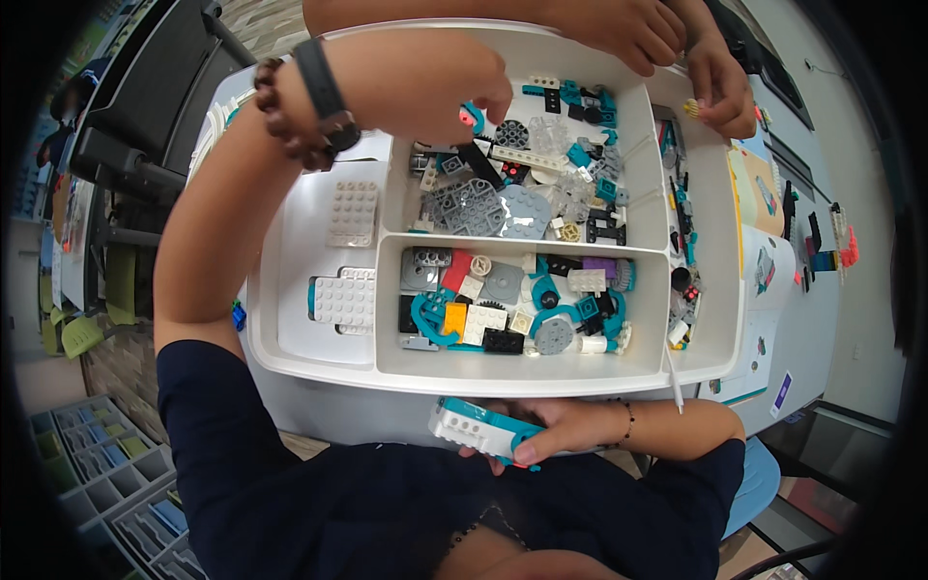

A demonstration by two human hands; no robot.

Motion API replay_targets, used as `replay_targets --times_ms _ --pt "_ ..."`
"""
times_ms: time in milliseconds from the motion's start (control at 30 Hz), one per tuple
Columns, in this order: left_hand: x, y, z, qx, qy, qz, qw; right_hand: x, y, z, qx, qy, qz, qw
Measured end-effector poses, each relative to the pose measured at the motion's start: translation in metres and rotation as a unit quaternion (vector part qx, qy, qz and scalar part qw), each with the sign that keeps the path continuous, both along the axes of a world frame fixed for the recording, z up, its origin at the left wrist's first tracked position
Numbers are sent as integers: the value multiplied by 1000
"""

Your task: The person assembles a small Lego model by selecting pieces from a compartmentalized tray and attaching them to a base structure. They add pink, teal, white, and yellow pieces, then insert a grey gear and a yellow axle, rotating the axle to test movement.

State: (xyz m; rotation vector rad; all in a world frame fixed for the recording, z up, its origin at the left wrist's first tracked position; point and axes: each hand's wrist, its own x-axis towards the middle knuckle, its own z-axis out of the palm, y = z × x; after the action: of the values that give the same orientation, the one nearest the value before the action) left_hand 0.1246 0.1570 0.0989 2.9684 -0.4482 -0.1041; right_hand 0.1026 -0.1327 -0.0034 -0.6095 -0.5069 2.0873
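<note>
My left hand [440,92] reaches over the far compartment of the white sorting tray [522,379]. Its fingers curl down, with a gap between the forefinger and the rest of the hand. A small teal and pinkish-red piece [471,118] shows in that gap; whether I touch it is unclear. Just below the hand lies a black beam [480,164] among grey plates [469,205] and white and teal pieces. Close to my body, my right hand [556,425] is closed around a white and teal building-brick model [488,428], below the tray's near edge.
Loose bricks, including a yellow-orange one [454,317], fill the near compartment. White studded plates [345,300] lie at the left. Another person's hand [723,92] pinches a small yellow piece [691,108] at the tray's far right. Instruction sheets [764,261] lie to the right.
</note>
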Motion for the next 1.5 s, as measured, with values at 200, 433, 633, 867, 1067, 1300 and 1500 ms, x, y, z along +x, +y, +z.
replay_targets --times_ms 200,433,633,867,1067,1300,1500 --pt "9 5 -33 26 88 39 995 5 -5 0 -33 -67 12 997" --pt "13 11 -38 -26 94 58 994 13 -5 -5 34 -221 26 974" --pt "17 17 -38 -22 7 95 995 19 -1 -3 20 -192 64 979" --pt "14 9 -35 -101 -63 -17 993 18 -3 -6 83 -252 9 964" --pt "7 -2 -41 -122 145 -65 980 21 1 -2 90 -238 13 967" --pt "13 5 -40 -61 -29 24 997 27 6 3 90 -251 52 962" --pt "12 -9 -38 -174 -85 -29 981 30 8 3 74 -276 106 952"
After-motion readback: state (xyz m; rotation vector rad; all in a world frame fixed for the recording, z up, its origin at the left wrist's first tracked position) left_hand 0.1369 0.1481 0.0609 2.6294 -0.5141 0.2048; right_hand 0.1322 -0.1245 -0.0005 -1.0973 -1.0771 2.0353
